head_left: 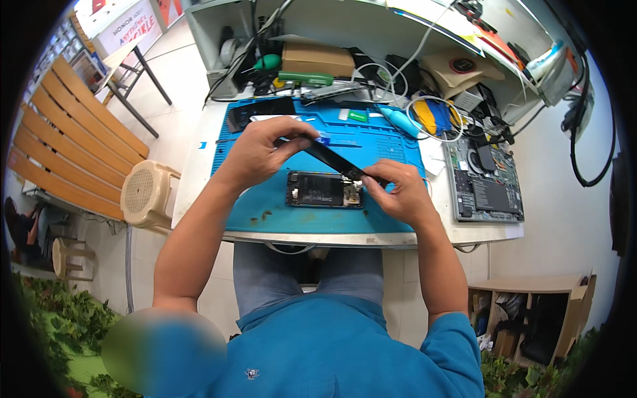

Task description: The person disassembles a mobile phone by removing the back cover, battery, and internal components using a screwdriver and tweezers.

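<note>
My left hand (265, 149) pinches the upper-left end of a long black phone panel (330, 156), and the fingers of my right hand (398, 189) grip its lower-right end. The panel is held tilted above an opened phone body (315, 188), which lies on a blue repair mat (255, 209) with its battery and inner parts showing. A dark flat piece (262, 108) rests at the mat's upper left, beyond my left hand.
A light blue cylinder (398, 121) and coiled cables sit at the back right. An opened laptop (484, 192) lies right of the mat. Boxes and tools fill the shelf behind. A plastic stool (146, 196) and slatted bench (79, 139) stand left of the table.
</note>
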Motion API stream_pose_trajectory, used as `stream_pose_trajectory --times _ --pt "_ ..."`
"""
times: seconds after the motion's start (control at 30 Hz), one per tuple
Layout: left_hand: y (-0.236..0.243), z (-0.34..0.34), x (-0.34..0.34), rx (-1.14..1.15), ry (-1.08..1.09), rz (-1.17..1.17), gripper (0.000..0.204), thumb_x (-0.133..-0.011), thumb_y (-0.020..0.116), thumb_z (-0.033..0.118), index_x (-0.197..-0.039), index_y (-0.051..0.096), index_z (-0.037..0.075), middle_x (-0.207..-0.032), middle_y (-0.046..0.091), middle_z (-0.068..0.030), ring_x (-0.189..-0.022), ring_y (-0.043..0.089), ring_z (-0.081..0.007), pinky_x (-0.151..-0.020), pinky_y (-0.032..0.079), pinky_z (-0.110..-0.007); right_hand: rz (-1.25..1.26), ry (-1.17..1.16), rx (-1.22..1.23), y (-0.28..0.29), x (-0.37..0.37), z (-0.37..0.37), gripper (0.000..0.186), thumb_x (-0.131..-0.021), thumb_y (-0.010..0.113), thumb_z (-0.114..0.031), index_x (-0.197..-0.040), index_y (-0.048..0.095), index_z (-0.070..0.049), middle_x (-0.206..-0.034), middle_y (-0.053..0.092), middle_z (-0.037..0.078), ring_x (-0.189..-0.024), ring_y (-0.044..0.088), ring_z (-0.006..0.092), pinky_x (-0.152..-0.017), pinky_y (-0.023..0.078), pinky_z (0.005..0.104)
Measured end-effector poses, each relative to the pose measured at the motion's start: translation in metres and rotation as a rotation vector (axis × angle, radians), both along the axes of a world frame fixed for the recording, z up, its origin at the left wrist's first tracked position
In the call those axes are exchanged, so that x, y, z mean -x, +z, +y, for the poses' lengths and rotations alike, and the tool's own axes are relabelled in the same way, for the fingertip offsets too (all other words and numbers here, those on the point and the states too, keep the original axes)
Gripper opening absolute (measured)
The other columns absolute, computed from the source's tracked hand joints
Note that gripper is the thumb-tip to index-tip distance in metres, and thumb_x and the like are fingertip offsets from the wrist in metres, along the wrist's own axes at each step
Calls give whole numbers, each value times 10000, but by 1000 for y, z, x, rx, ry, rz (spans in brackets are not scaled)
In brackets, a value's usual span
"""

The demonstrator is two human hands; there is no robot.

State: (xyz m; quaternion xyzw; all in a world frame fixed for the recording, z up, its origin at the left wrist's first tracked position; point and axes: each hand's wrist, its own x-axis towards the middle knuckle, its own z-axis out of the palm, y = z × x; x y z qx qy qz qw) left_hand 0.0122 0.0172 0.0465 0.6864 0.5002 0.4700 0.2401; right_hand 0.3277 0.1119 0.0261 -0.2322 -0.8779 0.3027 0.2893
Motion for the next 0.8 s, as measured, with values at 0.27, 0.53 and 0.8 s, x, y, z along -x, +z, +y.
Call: stream_pose_trajectory --times 0.27,0.53,0.8 --pt "11 18 -7 83 46 -111 358 -1068 794 30 -1419 779 102 -1164 792 -16 -986 743 -66 -811 630 -244 125 -114 233 -20 0 -3 153 -1017 785 -82 -1127 800 23 -949 838 151 -799 789 211 -720 599 334" --pt "5 42 -19 24 -33 -216 301 -1055 815 43 -1356 803 53 -1211 814 -26 -1092 735 -90 -948 594 -260 122 -156 315 -29 -4 2 144 -1005 799 -83 -1098 794 27 -911 829 100 -786 730 114 -718 570 297" --pt "-3 40 -16 34 -14 -226 303 -1062 799 30 -1364 792 49 -1213 808 -44 -1102 727 -104 -966 591 -269 194 -157 461 -39 -9 7 168 -1021 815 -101 -1119 801 34 -951 830 67 -821 713 78 -719 564 274"
